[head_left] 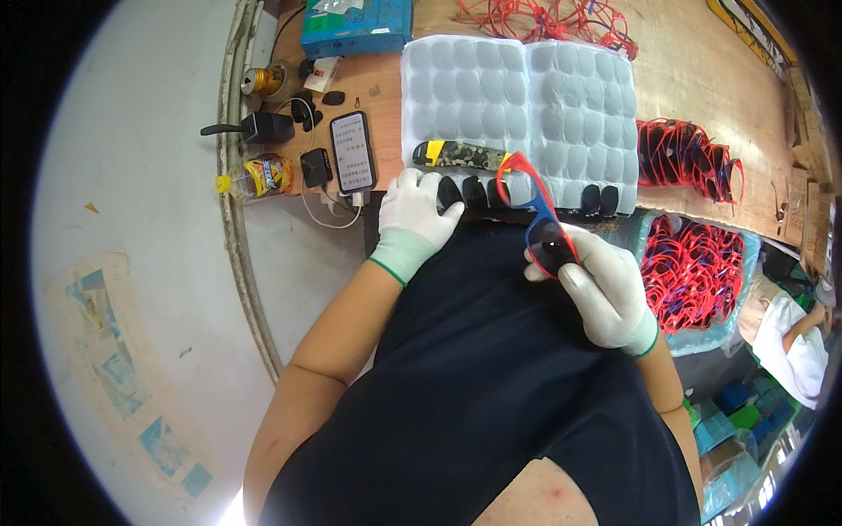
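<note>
My right hand (605,285), in a white knit glove with a green cuff, pinches a red and blue glasses frame (542,206). A dark lens (553,248) fills its nearer opening; the farther opening looks bare. My left hand (410,215), gloved the same way, lies at the near left edge of a pale moulded lens tray (478,96), its thumb apart from the fingers. Close beside that thumb is a dark lens (449,192), with several more along the tray's near row. A knife-like tool with a camouflage handle (469,156) and yellow ends rests across the tray.
Left of the tray lie a phone (353,153), cables, a black box (267,128), a bottle (266,175) and a can (260,81). A blue box (355,26) stands behind. Red frames (688,162) line the right; a lined bin (747,263) holds more. Another person (794,342) sits far right.
</note>
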Tool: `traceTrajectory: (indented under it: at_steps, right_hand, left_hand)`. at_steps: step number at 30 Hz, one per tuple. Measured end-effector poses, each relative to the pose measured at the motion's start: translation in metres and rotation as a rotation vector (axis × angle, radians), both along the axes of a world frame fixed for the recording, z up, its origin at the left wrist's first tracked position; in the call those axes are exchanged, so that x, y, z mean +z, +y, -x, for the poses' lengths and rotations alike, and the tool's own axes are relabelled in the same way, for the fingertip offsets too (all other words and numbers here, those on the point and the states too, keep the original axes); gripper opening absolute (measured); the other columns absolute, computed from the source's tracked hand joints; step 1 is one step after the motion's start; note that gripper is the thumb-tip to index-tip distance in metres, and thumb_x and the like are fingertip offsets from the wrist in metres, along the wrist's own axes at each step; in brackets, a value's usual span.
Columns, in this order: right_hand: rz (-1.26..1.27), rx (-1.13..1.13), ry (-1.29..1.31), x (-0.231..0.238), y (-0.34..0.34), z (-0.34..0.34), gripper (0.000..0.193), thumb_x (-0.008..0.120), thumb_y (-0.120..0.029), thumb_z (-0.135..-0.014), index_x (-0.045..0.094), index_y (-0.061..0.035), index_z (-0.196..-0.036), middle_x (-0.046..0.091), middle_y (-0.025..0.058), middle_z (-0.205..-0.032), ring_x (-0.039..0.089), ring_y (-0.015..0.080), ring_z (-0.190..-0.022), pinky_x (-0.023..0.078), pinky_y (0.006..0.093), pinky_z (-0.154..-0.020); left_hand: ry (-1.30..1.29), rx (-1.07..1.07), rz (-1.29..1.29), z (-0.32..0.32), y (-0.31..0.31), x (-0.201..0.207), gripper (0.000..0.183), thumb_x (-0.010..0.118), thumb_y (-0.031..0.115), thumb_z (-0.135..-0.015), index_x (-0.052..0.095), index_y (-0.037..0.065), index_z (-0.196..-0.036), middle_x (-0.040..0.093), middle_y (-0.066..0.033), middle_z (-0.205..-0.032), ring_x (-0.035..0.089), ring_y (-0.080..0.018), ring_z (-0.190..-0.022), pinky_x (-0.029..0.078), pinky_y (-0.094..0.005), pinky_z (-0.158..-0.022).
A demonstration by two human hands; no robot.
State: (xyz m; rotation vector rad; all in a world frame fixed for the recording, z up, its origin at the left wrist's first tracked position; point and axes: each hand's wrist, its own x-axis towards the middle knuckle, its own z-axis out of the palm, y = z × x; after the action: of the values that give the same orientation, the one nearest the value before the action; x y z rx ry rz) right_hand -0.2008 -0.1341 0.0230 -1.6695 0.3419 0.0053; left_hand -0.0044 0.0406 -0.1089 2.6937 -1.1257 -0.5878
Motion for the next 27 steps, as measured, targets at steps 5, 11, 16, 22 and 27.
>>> traceTrajectory:
  at_steps: [5, 11, 16, 22, 27]
  right_hand:
    - [-0.217, -0.123, -0.063, -0.011, 0.015, 0.007, 0.067, 0.047, 0.011, -0.087, 0.026, 0.0028, -0.150, 0.060, 0.0206, -0.134, 0.065, 0.0269, -0.116, 0.049, 0.0373, -0.100]
    - [-0.405, -0.313, -0.048, -0.007, 0.016, 0.012, 0.044, 0.043, 0.013, -0.085, 0.039, -0.0035, -0.126, 0.066, 0.0153, -0.115, 0.068, 0.0231, -0.101, 0.053, 0.0324, -0.086]
    - [-0.083, -0.247, 0.037, 0.005, 0.028, -0.017, 0.027, 0.051, 0.004, -0.091, 0.050, 0.0031, -0.118, 0.070, 0.0107, -0.094, 0.070, 0.0137, -0.082, 0.056, 0.0303, -0.079]
    - [-0.326, -0.267, 0.003, 0.007, 0.026, -0.012, 0.017, 0.057, -0.003, -0.097, 0.062, 0.0043, -0.112, 0.073, 0.0090, -0.091, 0.071, 0.0134, -0.081, 0.056, 0.0275, -0.076]
    - [-0.352, -0.154, -0.009, 0.015, 0.019, -0.012, 0.021, 0.054, -0.008, -0.099, 0.066, 0.0035, -0.110, 0.073, 0.0082, -0.092, 0.068, 0.0130, -0.084, 0.054, 0.0268, -0.080]
  left_hand:
    - [0.284, 0.080, 0.061, -0.012, 0.002, 0.006, 0.038, 0.079, 0.027, -0.079, 0.063, 0.003, -0.104, 0.062, -0.0124, -0.104, 0.064, -0.0273, -0.092, 0.053, -0.0392, -0.084]
    - [1.131, 0.142, 0.620, -0.010, 0.000, 0.076, 0.022, 0.069, 0.015, -0.092, 0.054, 0.003, -0.102, 0.058, -0.0033, -0.083, 0.057, -0.0113, -0.073, 0.048, -0.0269, -0.068]
    - [1.607, 0.148, 0.731, 0.000, -0.036, 0.113, 0.018, 0.066, 0.009, -0.095, 0.052, 0.005, -0.107, 0.059, -0.0032, -0.089, 0.056, -0.0103, -0.076, 0.047, -0.0246, -0.068]
    - [1.936, 0.394, 0.716, 0.009, -0.033, 0.110, 0.030, 0.063, 0.011, -0.096, 0.056, 0.002, -0.124, 0.064, -0.0068, -0.099, 0.058, -0.0082, -0.075, 0.049, -0.0218, -0.068]
    - [2.206, 0.298, 0.746, 0.007, -0.033, 0.104, 0.017, 0.061, 0.012, -0.100, 0.063, 0.002, -0.113, 0.069, -0.0044, -0.094, 0.063, -0.0056, -0.074, 0.053, -0.0202, -0.069]
